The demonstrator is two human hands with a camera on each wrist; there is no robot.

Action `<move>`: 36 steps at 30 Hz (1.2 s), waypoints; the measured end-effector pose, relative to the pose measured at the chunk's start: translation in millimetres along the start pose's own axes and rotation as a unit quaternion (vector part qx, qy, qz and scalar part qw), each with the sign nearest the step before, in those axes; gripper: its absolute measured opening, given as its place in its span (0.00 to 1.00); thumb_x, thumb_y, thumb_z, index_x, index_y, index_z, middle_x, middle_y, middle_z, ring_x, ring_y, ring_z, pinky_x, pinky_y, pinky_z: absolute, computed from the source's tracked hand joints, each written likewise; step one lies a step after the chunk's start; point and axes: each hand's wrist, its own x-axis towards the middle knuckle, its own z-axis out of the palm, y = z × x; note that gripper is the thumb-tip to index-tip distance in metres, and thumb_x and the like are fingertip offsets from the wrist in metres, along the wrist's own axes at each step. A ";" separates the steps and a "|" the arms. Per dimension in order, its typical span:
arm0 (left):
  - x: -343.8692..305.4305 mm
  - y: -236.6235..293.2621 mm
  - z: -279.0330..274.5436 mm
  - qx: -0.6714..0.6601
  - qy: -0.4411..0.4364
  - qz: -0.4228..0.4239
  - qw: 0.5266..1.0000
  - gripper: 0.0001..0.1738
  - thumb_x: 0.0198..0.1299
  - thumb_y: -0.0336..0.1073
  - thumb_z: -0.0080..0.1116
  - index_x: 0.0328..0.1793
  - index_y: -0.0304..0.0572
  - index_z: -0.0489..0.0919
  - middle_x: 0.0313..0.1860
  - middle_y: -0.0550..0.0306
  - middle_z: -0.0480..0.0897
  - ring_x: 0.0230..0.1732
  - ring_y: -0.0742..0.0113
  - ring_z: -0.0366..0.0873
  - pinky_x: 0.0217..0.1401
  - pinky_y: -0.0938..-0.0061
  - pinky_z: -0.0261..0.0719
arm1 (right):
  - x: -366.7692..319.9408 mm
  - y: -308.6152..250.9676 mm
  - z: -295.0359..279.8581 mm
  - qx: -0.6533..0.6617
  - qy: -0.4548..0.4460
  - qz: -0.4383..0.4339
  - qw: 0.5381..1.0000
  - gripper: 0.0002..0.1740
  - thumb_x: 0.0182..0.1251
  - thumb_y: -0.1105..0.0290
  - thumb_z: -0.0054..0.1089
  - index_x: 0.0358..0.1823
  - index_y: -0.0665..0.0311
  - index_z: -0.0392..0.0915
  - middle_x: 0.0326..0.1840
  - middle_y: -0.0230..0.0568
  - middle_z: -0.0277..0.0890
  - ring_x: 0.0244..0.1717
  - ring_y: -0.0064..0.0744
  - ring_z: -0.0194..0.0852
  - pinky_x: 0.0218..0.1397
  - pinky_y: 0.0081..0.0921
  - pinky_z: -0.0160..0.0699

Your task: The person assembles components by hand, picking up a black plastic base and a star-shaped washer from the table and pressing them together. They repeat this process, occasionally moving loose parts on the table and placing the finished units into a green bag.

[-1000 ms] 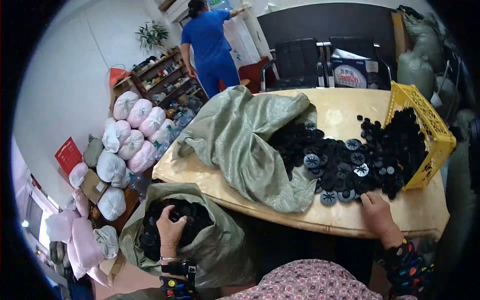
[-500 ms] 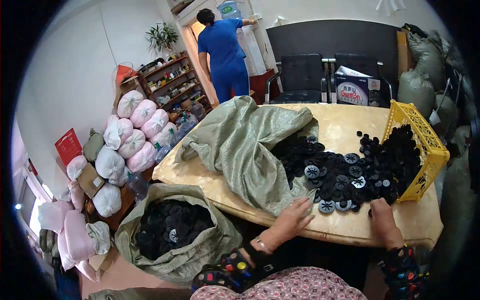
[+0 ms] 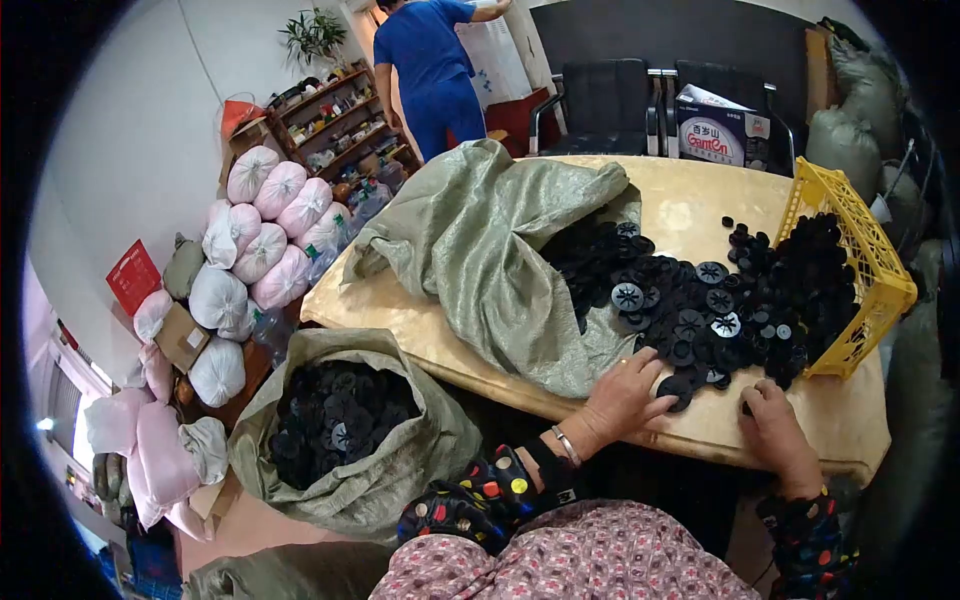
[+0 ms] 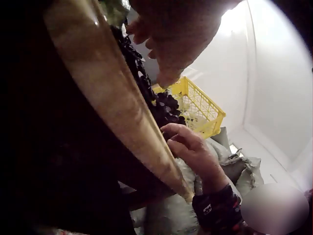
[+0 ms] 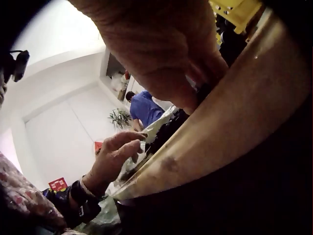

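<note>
A heap of black round plastic discs [image 3: 690, 320], some with a spoked grey face, is spread over the pale wooden table [image 3: 690, 210]. My left hand [image 3: 625, 400] is at the heap's near edge, fingers loosely spread beside a single disc [image 3: 676, 392]. To its right, my right hand [image 3: 778, 435] has its fingers bent down at the tabletop, with a small black disc [image 3: 747, 408] showing at the fingertips. In the right wrist view that hand's palm hides most of what lies under it. An open woven sack [image 3: 440, 440] full of similar black discs [image 3: 335, 425] stands below the table's left side.
A yellow plastic crate [image 3: 865, 300] lies tipped on the table's right, discs spilling from it. A draped green woven sack [image 3: 480, 270] covers the table's left part. Stuffed pink and white bags [image 3: 265, 250] are piled at left. A person in blue [image 3: 425, 70] stands behind.
My left hand has come from inside the floor sack across to the table by the heap. The right hand has shifted slightly right, away from the discs. The head view has tilted.
</note>
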 end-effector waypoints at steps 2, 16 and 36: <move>10.4 8.8 -3.9 -0.009 -0.048 0.014 0.999 0.24 0.50 0.42 0.63 0.51 0.41 0.72 0.51 0.48 0.71 0.45 0.47 0.73 0.45 0.60 0.76 | -1.1 0.0 1.0 -0.001 -0.002 -0.003 1.000 0.10 0.51 0.77 0.55 0.37 0.65 0.71 0.39 0.52 0.67 0.43 0.55 0.66 0.46 0.39 0.70; -10.8 1.5 20.2 0.038 -0.155 0.072 0.985 0.30 0.48 0.42 0.63 0.56 0.35 0.69 0.57 0.45 0.70 0.53 0.48 0.71 0.54 0.62 0.72 | -13.3 0.2 4.9 -0.069 -0.035 0.019 0.997 0.12 0.52 0.82 0.50 0.39 0.68 0.68 0.42 0.53 0.66 0.46 0.54 0.66 0.46 0.40 0.71; -5.2 34.9 11.1 -0.568 -0.037 -0.239 0.787 0.20 0.68 0.44 0.46 0.62 0.42 0.68 0.26 0.67 0.71 0.20 0.83 0.65 0.21 0.86 0.65 | 17.5 -72.9 53.5 0.174 0.248 -0.111 0.946 0.16 0.60 0.78 0.53 0.50 0.70 0.67 0.51 0.54 0.66 0.46 0.47 0.71 0.44 0.31 0.74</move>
